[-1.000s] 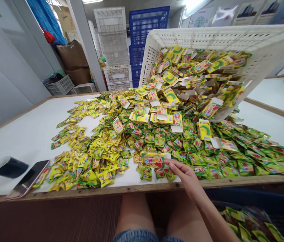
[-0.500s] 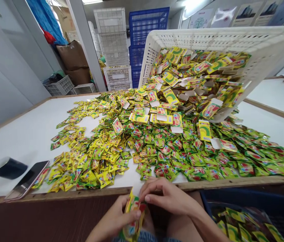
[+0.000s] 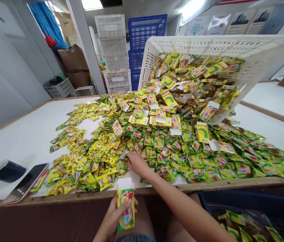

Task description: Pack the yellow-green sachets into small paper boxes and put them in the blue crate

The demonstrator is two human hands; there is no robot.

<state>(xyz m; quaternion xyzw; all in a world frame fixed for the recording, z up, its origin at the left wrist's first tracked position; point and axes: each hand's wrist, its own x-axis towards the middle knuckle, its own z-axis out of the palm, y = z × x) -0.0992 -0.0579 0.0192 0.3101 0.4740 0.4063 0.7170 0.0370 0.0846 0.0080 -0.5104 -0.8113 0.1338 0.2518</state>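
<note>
Just off the near edge of a white table (image 3: pixel 26 129), in the head view, a person's left hand (image 3: pixel 113 215) grips an upright yellow-and-green carton (image 3: pixel 129 220), its white top flap open. The right hand (image 3: pixel 137 163) extends in over the near edge, fingers bent down onto small sachets (image 3: pixel 95 153); whether they pinch one cannot be told. Toward the far right corner, more cartons (image 3: pixel 169 99) heap from a tilted white crate (image 3: pixel 207 41). A dark cup (image 3: pixel 9 171) and a phone (image 3: pixel 28 181) sit left along the near edge.
</note>
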